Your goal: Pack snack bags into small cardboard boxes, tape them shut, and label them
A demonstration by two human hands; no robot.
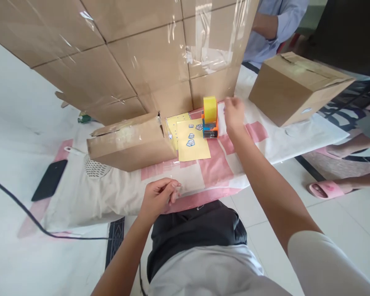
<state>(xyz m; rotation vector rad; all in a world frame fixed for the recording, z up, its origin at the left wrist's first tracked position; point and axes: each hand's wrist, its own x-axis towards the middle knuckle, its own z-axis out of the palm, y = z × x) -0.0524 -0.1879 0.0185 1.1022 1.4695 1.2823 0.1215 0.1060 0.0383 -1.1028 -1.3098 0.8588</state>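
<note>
My left hand (160, 197) is closed, thumb against curled fingers, over the front edge of the table; anything inside it is too small to make out. Just right of the tape dispenser (210, 117), my right hand (234, 112) is also closed, its fingertips turned away from view. The dispenser is orange and blue and carries a yellow roll. Beside it lies a yellow sheet (194, 150) with several small blue-edged stickers (190, 143), partly over another yellow sheet (185, 117). A taped cardboard box (132, 146) stands left of the sheets.
Stacked cardboard boxes (151, 53) wrapped in clear tape rise at the back. Another box (296, 90) stands at right, near a co-worker's sleeve (291, 18). A black phone (50, 179), a white perforated fly swatter (94, 166) and a dark cable (24, 209) are at left.
</note>
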